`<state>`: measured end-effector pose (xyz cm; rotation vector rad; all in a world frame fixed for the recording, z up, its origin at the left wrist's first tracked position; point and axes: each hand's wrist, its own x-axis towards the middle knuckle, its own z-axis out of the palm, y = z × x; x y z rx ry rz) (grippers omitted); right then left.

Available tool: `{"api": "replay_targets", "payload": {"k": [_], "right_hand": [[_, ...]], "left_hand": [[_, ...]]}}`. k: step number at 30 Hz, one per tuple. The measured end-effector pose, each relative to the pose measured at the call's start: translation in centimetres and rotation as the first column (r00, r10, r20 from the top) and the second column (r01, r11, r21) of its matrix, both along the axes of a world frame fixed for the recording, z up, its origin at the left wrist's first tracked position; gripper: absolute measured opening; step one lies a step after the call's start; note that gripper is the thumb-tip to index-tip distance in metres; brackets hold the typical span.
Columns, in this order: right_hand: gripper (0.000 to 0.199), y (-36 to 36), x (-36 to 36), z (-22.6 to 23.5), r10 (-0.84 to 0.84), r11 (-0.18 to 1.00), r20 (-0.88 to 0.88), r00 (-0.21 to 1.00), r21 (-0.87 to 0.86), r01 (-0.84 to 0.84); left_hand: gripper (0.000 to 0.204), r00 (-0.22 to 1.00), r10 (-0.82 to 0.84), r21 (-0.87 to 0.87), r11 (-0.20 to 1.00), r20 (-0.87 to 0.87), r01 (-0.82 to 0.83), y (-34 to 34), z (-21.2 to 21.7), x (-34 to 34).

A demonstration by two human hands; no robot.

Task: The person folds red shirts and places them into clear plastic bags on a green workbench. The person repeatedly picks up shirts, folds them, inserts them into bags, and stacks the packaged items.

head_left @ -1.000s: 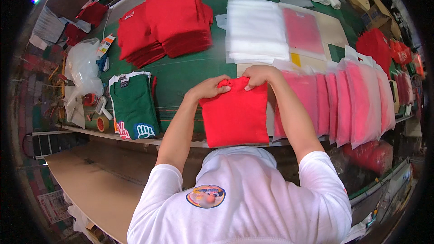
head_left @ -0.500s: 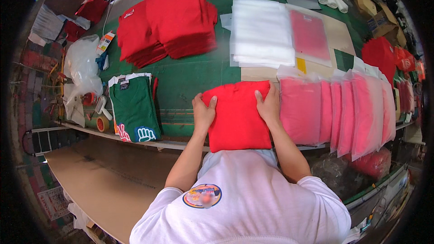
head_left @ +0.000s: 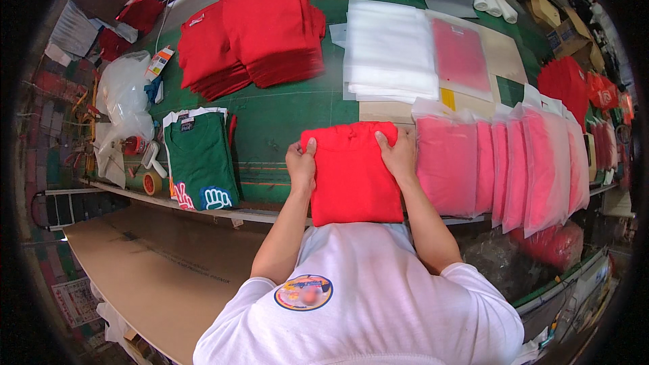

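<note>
A folded red T-shirt (head_left: 356, 182) lies at the table's near edge, right in front of me, its collar side away from me. My left hand (head_left: 301, 164) grips its far left corner, thumb on top and fingers curled beneath. At the far right corner my right hand (head_left: 397, 155) holds it the same way. The fingers under the cloth are mostly hidden. Close by my right hand stand several red shirts in frosted plastic bags (head_left: 446, 165), leaning in a row. To the left of my left hand is a folded green T-shirt (head_left: 200, 159) with printed hands.
Stacks of folded red shirts (head_left: 270, 34) rise at the back left. A pile of frosted bags (head_left: 391, 51) sits at back right, beside a bagged red shirt (head_left: 462, 54). A tape roll (head_left: 152, 183) rests at the left edge. Below leans a cardboard sheet (head_left: 149, 257).
Both hands have shifted slightly; the red shirt's far corners are now gathered inward a little, so its top looks narrower. Other things stay in place.
</note>
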<state>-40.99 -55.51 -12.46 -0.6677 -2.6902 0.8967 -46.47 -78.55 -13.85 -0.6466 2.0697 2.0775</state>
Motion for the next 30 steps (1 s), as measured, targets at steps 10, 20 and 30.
{"api": "replay_targets", "payload": {"k": [10,20,30], "right_hand": [[0.061,1.3,-2.4,-7.3,-0.144,0.737,0.009,0.99,-0.666,0.113],[0.061,0.5,-3.0,-7.6,-0.12,0.991,-0.003,0.993,-0.051,0.12],[0.074,1.0,-3.0,-6.0,-0.122,0.957,0.141,0.983,-0.245,0.154]], "left_hand": [[0.027,0.995,-0.104,0.264,0.959,0.005,0.099,0.6,-0.7,-1.2],[0.028,0.994,-0.105,-0.089,0.991,-0.035,0.101,0.1,-4.7,-2.3],[0.044,0.9,-0.389,-0.657,0.734,-0.198,0.172,1.3,-2.5,-1.0]]}}
